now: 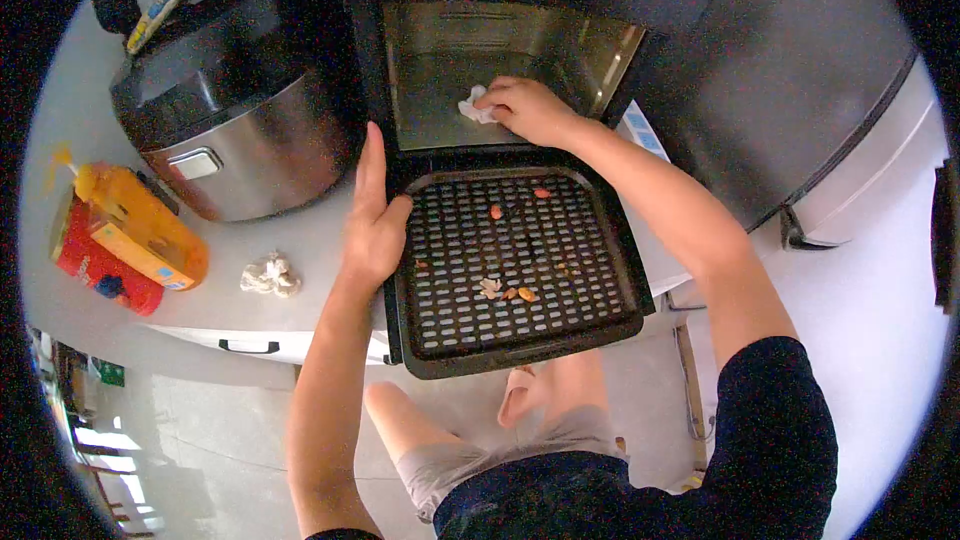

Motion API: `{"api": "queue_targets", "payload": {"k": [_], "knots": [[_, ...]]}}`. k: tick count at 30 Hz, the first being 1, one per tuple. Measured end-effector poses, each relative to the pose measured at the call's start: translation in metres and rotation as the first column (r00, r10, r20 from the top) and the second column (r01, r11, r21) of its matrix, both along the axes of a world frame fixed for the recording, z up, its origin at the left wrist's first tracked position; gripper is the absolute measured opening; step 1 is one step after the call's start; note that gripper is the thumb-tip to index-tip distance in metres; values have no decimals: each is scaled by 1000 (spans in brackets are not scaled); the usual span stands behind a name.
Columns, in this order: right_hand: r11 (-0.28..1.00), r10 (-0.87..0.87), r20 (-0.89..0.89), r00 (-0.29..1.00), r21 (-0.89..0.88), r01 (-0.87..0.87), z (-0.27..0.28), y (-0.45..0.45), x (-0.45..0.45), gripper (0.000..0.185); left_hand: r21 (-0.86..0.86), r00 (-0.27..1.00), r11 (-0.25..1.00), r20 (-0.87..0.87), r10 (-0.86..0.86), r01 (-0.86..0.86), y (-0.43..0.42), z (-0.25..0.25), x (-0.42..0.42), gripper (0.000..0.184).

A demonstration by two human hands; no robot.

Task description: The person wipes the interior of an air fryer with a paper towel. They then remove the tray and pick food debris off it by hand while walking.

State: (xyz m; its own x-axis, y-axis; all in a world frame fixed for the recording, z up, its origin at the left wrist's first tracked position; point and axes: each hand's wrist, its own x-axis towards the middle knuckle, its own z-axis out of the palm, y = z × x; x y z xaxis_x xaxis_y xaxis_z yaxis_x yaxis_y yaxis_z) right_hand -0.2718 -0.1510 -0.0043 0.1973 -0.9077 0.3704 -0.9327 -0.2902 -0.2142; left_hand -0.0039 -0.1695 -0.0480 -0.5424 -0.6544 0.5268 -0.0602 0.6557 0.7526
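My right hand (538, 112) reaches into the cavity of a black air fryer oven (366, 60), pinching a crumpled white tissue (474, 106) near the cavity's floor. The oven door is down, and a black perforated tray (622, 325) lies over it. Several small food bits, reddish and yellowish, are scattered on the tray, along with a pale scrap (490, 287). My left hand (374, 238) rests along the oven's left side, its fingers stretched out and pointing up. Its thumb is apart from them, against the tray's left corner.
A steel and black cooker (255, 145) stands left of the oven. A crumpled white tissue ball (270, 275) lies on the counter near an orange package (150, 225) and a red container (115, 275). A large dark-topped appliance (770, 70) is at the right.
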Motion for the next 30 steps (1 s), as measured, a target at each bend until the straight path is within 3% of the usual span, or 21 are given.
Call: {"api": "queue_targets", "payload": {"k": [1, 2, 4, 6, 8, 9, 10, 12, 14, 15, 18, 19, 20, 22, 24, 25, 27, 28, 30], "knots": [[986, -145, -76, 987, -96, 137, -10, -15, -4, 19, -3, 1000, 1000, 7, 8, -8, 0, 1, 1, 76], [986, -145, -75, 987, -96, 137, -18, -30, -3, 19, 7, 1000, 1000, 11, 10, -10, 0, 0, 0, 76], [903, -429, -2, 903, -13, 429, -26, -52, 6, 19, 11, 1000, 1000, 11, 6, -7, -1, -1, -1, 76], [921, -386, -10, 922, -57, 385, -26, -49, 4, 20, 27, 1000, 1000, 8, -6, 6, -2, -5, -2, 76], [941, -255, -54, 965, 216, 261, -7, -33, 18, 24, -31, 999, 999, -36, -37, 36, -7, -7, -2, 76], [991, -96, -195, 976, 73, 112, -1, -7, 25, 22, -33, 999, 999, -41, -34, 33, -7, -5, -3, 76], [998, 43, -53, 998, 41, -41, 4, 9, 27, 19, -2, 998, 999, -43, -39, 39, -5, -3, -2, 76], [988, 99, -104, 990, -107, -110, -11, 3, 8, 17, 32, 998, 999, -44, -38, 40, -2, -2, -2, 76], [927, -348, -365, 864, 4, 375, 5, -14, 9, 17, 59, 998, 997, -49, -45, 48, 0, -2, -2, 76], [933, -359, -275, 892, -106, 342, -10, -35, -13, 17, 51, 998, 998, -50, -38, 41, -3, -1, -2, 76], [885, -454, -232, 861, -6, 465, -11, -52, 16, 17, 24, 998, 999, -32, -47, 48, 2, 0, 0, 77], [928, -351, -361, 864, -11, 373, -7, -40, 23, 18, 50, 999, 998, -15, -30, 31, 9, 11, 2, 76], [927, -354, -357, 864, -9, 376, -7, -25, 27, 18, 63, 1000, 998, -4, -23, 23, 8, 12, 2, 76], [992, 21, -249, 968, -112, -51, -3, -3, 23, 21, 51, 1000, 998, -5, -23, 23, 2, 7, -1, 76], [989, 50, -290, 956, -116, -87, -9, -14, 7, 25, 34, 1000, 999, -13, -26, 26, -2, -2, -1, 76], [991, -130, -302, 944, -44, 123, -7, -31, -4, 27, 38, 1000, 999, -19, -25, 25, -2, -1, -2, 76], [847, -466, -350, 813, 90, 524, -4, -54, -15, 31, 38, 1000, 999, -16, -21, 22, -4, -1, 0, 76], [850, -461, -352, 815, 90, 520, -5, -58, -8, 31, 30, 1000, 999, -27, -14, 15, -6, -3, -2, 80], [915, -361, -160, 919, 128, 382, -11, -53, 24, 28, 30, 999, 999, -32, -22, 23, -2, -5, -3, 85]]}}
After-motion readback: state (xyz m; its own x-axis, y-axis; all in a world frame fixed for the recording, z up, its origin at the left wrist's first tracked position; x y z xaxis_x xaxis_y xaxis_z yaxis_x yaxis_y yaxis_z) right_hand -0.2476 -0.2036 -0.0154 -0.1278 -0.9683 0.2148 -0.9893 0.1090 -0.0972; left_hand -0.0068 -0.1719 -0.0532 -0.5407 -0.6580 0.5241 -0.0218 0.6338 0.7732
